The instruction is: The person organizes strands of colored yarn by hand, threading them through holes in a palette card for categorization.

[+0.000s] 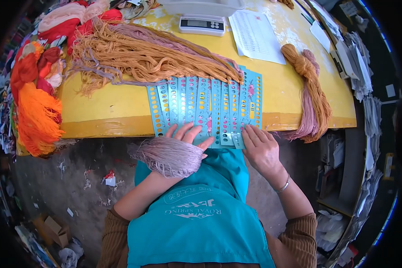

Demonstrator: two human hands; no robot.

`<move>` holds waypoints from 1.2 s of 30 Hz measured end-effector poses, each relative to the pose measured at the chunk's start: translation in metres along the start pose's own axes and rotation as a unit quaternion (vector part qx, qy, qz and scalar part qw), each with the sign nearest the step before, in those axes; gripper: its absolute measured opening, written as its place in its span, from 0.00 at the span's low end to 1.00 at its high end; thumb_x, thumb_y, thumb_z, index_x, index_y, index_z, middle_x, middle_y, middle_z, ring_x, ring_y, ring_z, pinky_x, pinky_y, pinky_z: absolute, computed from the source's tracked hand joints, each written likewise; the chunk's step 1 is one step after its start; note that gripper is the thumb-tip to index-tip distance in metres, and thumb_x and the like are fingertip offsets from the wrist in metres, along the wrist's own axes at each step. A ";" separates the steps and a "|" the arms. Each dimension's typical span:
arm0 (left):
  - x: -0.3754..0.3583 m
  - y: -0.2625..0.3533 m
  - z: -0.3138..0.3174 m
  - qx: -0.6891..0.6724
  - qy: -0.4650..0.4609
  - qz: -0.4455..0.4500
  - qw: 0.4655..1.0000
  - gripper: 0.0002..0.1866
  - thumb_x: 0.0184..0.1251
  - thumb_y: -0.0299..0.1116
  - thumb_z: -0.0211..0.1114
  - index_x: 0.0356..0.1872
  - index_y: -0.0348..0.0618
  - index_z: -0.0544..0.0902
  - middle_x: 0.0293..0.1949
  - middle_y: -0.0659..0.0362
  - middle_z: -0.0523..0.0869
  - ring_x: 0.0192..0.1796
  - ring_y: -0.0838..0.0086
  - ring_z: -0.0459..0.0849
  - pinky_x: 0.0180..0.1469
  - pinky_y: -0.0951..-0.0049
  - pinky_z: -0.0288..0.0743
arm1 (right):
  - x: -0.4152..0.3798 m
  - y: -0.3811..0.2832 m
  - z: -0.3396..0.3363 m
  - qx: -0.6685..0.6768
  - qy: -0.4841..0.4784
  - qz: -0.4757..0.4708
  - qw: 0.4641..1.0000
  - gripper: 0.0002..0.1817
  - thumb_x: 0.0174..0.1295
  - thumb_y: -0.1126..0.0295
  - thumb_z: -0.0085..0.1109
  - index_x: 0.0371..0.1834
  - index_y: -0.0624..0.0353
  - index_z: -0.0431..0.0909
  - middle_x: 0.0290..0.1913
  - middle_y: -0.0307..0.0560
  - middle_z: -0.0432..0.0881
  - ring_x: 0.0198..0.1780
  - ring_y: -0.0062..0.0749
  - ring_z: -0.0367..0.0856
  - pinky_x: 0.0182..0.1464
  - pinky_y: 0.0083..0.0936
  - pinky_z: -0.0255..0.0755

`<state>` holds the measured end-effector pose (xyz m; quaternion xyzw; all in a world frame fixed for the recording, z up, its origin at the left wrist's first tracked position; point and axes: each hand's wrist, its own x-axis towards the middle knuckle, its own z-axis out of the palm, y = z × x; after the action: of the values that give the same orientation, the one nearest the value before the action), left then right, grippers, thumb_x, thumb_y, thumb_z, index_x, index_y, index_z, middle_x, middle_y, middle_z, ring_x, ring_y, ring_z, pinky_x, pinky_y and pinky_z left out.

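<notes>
Along the table's front edge, teal cards [206,111] with rows of punched holes and pink flower prints lie fanned out, overlapping. My left hand [188,135] rests on their lower edge, fingers spread. A skein of lilac-grey thread [169,156] drapes over the back of that hand and its wrist, hiding part of it. My right hand [260,145] lies on the lower right corner of the cards, fingers stretched out side by side. Long ochre threads [161,58], with mauve strands among them, cover the cards' upper ends.
Red and orange thread bundles [38,111] hang at the table's left corner. A knotted ochre and pink hank [310,91] lies at right. Behind are a digital scale [202,25] and a printed sheet [257,38]. Paper-filled shelves [357,67] stand at right.
</notes>
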<state>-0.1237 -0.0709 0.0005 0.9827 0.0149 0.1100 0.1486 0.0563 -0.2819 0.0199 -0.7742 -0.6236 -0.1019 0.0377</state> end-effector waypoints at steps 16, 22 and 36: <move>-0.001 0.000 0.000 0.000 0.004 0.001 1.000 0.24 0.60 0.49 0.63 0.60 0.65 0.80 0.60 0.56 0.71 0.66 0.60 0.67 0.67 0.44 0.60 | 0.010 0.014 -0.025 0.112 -0.025 0.018 0.993 0.21 0.51 0.64 0.70 0.47 0.61 0.80 0.51 0.50 0.84 0.53 0.42 0.82 0.50 0.33 0.79; -0.002 -0.001 0.001 -0.007 0.002 -0.001 1.000 0.24 0.60 0.48 0.63 0.60 0.65 0.80 0.61 0.55 0.71 0.67 0.60 0.67 0.67 0.44 0.60 | 0.009 0.010 -0.010 0.115 0.035 0.058 0.991 0.13 0.56 0.64 0.66 0.41 0.59 0.81 0.46 0.48 0.86 0.46 0.39 0.86 0.44 0.31 0.81; -0.001 -0.001 0.001 -0.012 0.003 0.000 1.000 0.25 0.59 0.48 0.64 0.61 0.65 0.79 0.61 0.55 0.71 0.67 0.59 0.67 0.67 0.44 0.60 | 0.009 0.015 -0.007 0.097 0.122 0.121 0.980 0.09 0.55 0.72 0.65 0.38 0.61 0.81 0.38 0.48 0.86 0.36 0.38 0.86 0.37 0.29 0.80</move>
<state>-0.1245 -0.0707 -0.0008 0.9804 0.0135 0.1132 0.1606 0.0721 -0.2778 0.0295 -0.8185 -0.5226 -0.1293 0.2005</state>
